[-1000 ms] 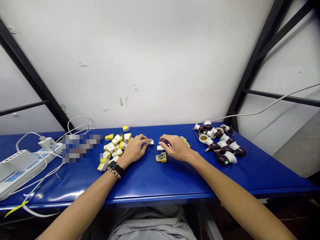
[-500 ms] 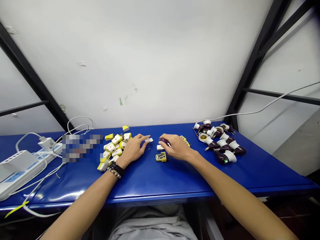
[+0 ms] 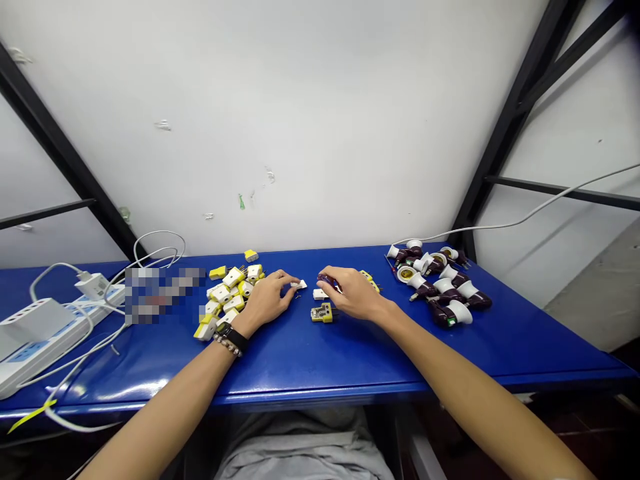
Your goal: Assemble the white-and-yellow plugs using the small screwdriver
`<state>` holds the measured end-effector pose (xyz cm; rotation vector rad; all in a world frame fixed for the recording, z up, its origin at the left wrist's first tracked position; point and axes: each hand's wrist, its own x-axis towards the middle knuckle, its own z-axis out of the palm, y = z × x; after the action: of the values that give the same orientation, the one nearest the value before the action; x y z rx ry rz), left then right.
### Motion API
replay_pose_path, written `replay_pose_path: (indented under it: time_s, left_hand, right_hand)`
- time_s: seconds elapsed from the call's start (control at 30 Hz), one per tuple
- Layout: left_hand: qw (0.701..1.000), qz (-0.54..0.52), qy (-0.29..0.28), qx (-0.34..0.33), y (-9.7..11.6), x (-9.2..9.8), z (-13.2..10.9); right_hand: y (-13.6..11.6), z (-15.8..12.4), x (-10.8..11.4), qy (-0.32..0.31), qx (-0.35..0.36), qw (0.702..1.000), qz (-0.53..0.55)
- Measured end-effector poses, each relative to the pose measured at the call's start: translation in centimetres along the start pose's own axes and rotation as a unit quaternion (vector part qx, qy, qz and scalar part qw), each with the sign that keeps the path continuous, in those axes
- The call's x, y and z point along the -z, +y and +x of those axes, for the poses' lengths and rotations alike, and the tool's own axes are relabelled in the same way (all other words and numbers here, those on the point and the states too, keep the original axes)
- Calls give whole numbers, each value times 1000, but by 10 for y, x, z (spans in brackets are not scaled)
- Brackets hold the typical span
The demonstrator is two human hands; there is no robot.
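Observation:
My left hand (image 3: pixel 274 293) has its thumb and forefinger pinched on a small white plastic piece (image 3: pixel 301 285), with a few tiny screw-like bits (image 3: pixel 298 295) just below. My right hand (image 3: pixel 354 291) is closed around a dark purple tool handle (image 3: pixel 330 283); its working end is hidden. A white plug cover (image 3: pixel 320 294) lies under the right fingers. Below it, an opened yellow plug (image 3: pixel 323 313) shows its metal inside, prongs pointing right. More yellow plug parts (image 3: pixel 370 280) lie partly behind my right hand.
White-and-yellow plugs (image 3: pixel 233 279) are heaped beside my left hand. Several purple-and-white lamp holders (image 3: pixel 445 287) lie at the right. A power strip (image 3: pixel 60 340) with white cables fills the left end of the blue table (image 3: pixel 280 367). A white wall (image 3: pixel 320 133) rises behind.
My left fingers have tilted the small white piece, which now shows more edge-on. My right hand and the purple handle have barely moved.

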<state>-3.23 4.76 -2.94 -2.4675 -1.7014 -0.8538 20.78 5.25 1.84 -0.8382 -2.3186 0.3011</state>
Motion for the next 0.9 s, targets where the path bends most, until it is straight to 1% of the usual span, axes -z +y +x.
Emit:
replay_pose_path:
  time_s: [0.07,0.13,0.2,0.23,0.33,0.43,0.53,0.67,0.8,0.9]
  left_hand:
    - [999,-19,37,-6,4,2,-1]
    - [997,-43,64,-29,10,3,-1]
    - [993,-63,72,-64,16,4,-3]
    - [992,-69,73,-78,19,4,-3]
    - [989,-84,73,-93,23,3,-3]
    - [989,-101,59,-85,20,3,-3]
    - [989,-115,51,-80,18,2,-4]
    - [987,-132,40,-86,18,0,-4]
    - [987,-135,36,-85,16,0,-4]
    - [986,-134,43,-89,14,0,-4]
  right_hand:
    - [-1,1,1,34,-19,998,48]
    - [-3,3,1,89,-55,985,136]
    - [-3,5,2,146,-90,956,239]
    - [-2,6,2,164,-103,939,284]
    - [0,9,1,182,-135,901,371]
    - [3,11,-3,187,-150,883,403]
    - [5,12,-8,199,-148,878,409]
    - [5,10,-13,167,-143,892,394]
    - [5,10,-14,182,-137,894,386]
    - [6,10,-14,175,-136,898,381]
